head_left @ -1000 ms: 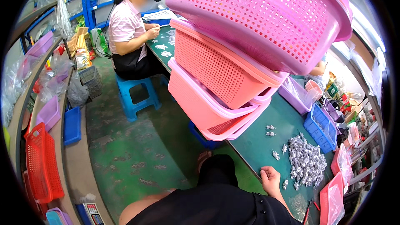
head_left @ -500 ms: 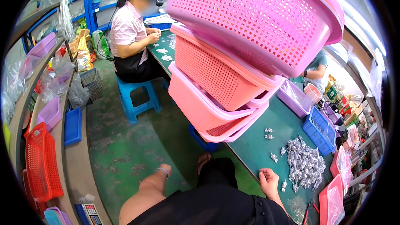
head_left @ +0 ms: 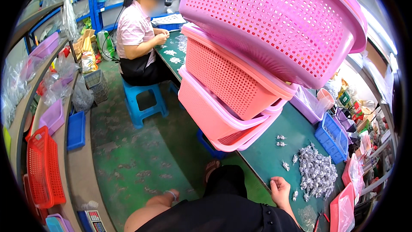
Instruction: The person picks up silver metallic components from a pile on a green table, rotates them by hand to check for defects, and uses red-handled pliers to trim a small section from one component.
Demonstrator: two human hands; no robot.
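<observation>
Silver-grey pieces (head_left: 317,174) lie heaped on the green table (head_left: 300,129), right of the right hand (head_left: 280,187) and slightly beyond. Fingers: half curled; I cannot tell whether holding anything. Left hand: not visible.

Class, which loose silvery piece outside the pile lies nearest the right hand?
The silvery piece right of the right hand, left of the pile; the other loose pieces lie farther up the picture.
</observation>
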